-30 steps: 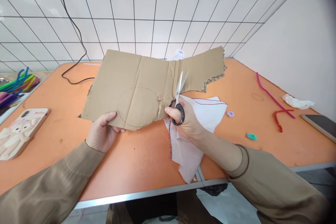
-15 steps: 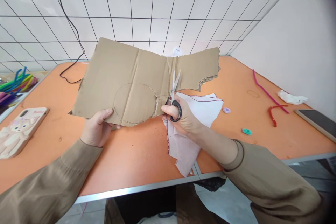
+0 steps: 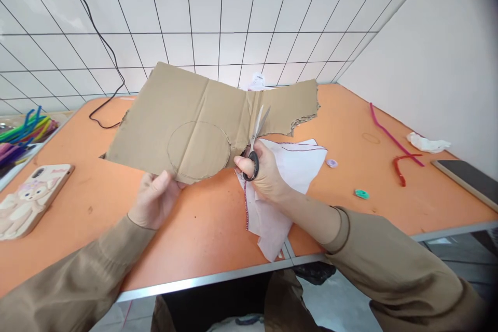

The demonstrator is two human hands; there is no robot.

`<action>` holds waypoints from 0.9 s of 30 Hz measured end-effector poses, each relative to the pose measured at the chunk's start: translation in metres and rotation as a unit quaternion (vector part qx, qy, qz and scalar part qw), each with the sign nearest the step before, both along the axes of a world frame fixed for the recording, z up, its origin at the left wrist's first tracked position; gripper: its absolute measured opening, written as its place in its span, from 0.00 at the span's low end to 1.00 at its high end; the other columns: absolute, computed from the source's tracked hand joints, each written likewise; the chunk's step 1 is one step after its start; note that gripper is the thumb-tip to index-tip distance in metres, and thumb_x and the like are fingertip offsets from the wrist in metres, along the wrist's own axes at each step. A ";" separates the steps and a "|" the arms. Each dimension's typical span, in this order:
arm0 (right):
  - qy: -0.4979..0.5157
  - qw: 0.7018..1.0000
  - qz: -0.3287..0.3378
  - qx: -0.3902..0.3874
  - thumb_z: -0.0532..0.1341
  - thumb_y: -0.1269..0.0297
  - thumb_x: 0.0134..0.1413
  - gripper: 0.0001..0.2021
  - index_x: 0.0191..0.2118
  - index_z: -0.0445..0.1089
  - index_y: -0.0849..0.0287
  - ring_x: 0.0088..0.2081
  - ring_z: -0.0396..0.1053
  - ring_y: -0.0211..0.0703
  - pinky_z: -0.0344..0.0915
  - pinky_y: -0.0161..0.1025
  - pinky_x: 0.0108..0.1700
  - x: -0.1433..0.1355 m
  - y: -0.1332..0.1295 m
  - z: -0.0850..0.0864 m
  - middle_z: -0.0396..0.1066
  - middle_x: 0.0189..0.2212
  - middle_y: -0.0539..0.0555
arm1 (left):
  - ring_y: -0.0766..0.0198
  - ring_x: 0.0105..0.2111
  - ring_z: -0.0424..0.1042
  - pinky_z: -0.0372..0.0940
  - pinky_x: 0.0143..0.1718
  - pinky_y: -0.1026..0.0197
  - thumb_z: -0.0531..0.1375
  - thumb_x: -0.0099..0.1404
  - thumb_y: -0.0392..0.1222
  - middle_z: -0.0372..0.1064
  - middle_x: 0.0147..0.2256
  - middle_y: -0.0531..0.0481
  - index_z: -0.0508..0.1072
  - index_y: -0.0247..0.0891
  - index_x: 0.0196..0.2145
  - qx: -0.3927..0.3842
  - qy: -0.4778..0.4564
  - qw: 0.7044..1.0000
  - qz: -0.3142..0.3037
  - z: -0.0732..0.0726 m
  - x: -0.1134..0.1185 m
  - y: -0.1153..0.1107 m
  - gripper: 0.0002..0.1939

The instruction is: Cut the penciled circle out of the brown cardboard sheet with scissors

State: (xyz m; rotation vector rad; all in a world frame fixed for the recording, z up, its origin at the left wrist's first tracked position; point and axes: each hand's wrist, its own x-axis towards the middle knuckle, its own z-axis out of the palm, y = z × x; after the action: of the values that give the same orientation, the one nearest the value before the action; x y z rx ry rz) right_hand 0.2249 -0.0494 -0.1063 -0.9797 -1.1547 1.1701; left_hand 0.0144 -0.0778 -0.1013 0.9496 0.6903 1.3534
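Observation:
A large brown cardboard sheet (image 3: pixel 175 109) is held tilted above the table. A circle is drawn on its lower part, and a ragged cut runs beside the circle's right side. My left hand (image 3: pixel 155 197) pinches the sheet's lower edge below the circle, thumb in front. My right hand (image 3: pixel 268 174) is closed around the black handles of the scissors (image 3: pixel 256 137). Their blades are apart, pointing up in front of the sheet near its creases. Under my right hand lies a white cloth (image 3: pixel 295 166) with dark red stitching.
On the orange table (image 3: pixel 218 238) are a phone in a cartoon case (image 3: pixel 35 194), a dark phone (image 3: pixel 470 181), pipe cleaners (image 3: pixel 395 132), a green ring (image 3: pixel 361 194) and crumpled tissue (image 3: pixel 428 143). A black cable (image 3: pixel 105 41) hangs at the left.
My left hand has shifted right along the cardboard's lower edge. The scissors and my right hand have moved slightly left, and the sheet has tilted a little.

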 end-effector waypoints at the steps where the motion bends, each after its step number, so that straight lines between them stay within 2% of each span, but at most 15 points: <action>1: -0.004 1.000 0.000 0.000 0.66 0.64 0.40 0.13 0.30 0.60 0.56 0.27 0.58 0.36 0.56 0.37 0.29 -0.001 -0.001 0.000 0.60 0.25 0.44 | 0.53 0.37 0.78 0.75 0.38 0.56 0.70 0.54 0.48 0.80 0.33 0.45 0.79 0.38 0.36 -0.001 0.003 1.000 0.002 0.001 0.006 -0.003 0.15; 4: -0.025 0.999 0.028 -0.004 0.67 0.63 0.39 0.15 0.29 0.59 0.56 0.28 0.59 0.37 0.57 0.37 0.31 -0.004 -0.004 0.002 0.61 0.24 0.44 | 0.50 0.47 0.76 0.75 0.44 0.52 0.71 0.54 0.43 0.78 0.45 0.47 0.74 0.45 0.50 -0.059 -0.021 0.997 0.051 0.003 0.022 -0.008 0.24; 6: -0.046 0.997 0.052 -0.014 0.68 0.62 0.39 0.15 0.28 0.59 0.56 0.27 0.60 0.37 0.58 0.37 0.31 -0.005 -0.005 0.002 0.61 0.23 0.44 | 0.52 0.49 0.75 0.74 0.46 0.52 0.69 0.56 0.37 0.77 0.48 0.48 0.70 0.46 0.55 -0.095 -0.033 0.992 0.081 0.004 0.025 -0.006 0.29; 8: -0.062 0.994 0.083 -0.027 0.67 0.61 0.41 0.13 0.28 0.61 0.56 0.27 0.62 0.38 0.61 0.38 0.32 -0.005 -0.006 0.002 0.63 0.23 0.45 | 0.52 0.50 0.74 0.75 0.46 0.53 0.67 0.56 0.33 0.76 0.50 0.47 0.69 0.45 0.56 -0.113 -0.040 0.987 0.108 0.006 0.023 -0.002 0.30; 10: -0.053 0.991 0.114 -0.043 0.67 0.60 0.43 0.13 0.33 0.65 0.58 0.28 0.66 0.39 0.63 0.40 0.34 -0.003 -0.008 0.001 0.65 0.24 0.47 | 0.52 0.51 0.74 0.75 0.45 0.55 0.66 0.57 0.32 0.76 0.50 0.46 0.69 0.44 0.57 -0.119 -0.047 0.983 0.129 0.006 0.018 0.002 0.30; 13: -0.026 0.988 0.142 -0.057 0.67 0.56 0.45 0.18 0.41 0.67 0.59 0.30 0.70 0.42 0.66 0.43 0.37 0.000 -0.013 0.000 0.67 0.26 0.48 | 0.52 0.53 0.72 0.76 0.41 0.58 0.66 0.57 0.32 0.76 0.50 0.47 0.69 0.45 0.56 -0.119 -0.046 0.980 0.156 0.006 0.008 0.007 0.30; 16: -0.019 0.979 0.198 -0.043 0.69 0.49 0.44 0.23 0.42 0.70 0.59 0.32 0.72 0.44 0.68 0.44 0.38 0.003 -0.018 0.001 0.68 0.26 0.49 | 0.51 0.54 0.71 0.76 0.37 0.60 0.67 0.55 0.32 0.77 0.48 0.47 0.70 0.45 0.55 -0.114 -0.036 0.977 0.178 0.007 0.001 0.010 0.29; 21: -0.013 0.957 0.284 -0.066 0.70 0.42 0.42 0.26 0.39 0.74 0.61 0.32 0.72 0.44 0.69 0.45 0.40 0.004 -0.020 0.002 0.72 0.29 0.54 | 0.48 0.52 0.73 0.77 0.36 0.57 0.67 0.54 0.32 0.77 0.48 0.45 0.72 0.42 0.52 -0.116 -0.030 0.978 0.171 0.007 -0.003 0.010 0.27; 27: -0.014 0.953 0.294 -0.069 0.68 0.40 0.44 0.25 0.33 0.75 0.62 0.30 0.72 0.42 0.69 0.42 0.38 0.008 -0.015 0.004 0.73 0.28 0.55 | 0.54 0.46 0.76 0.72 0.26 0.66 0.68 0.54 0.31 0.77 0.48 0.49 0.71 0.48 0.55 -0.084 -0.023 0.987 0.136 0.002 -0.003 0.008 0.31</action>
State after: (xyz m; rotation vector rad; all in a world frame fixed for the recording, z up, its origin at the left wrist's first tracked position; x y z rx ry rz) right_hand 0.2333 -0.0644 -0.1025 -0.7721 -1.4559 1.7307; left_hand 0.0115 -0.0701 -0.0990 0.7062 0.9085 1.5237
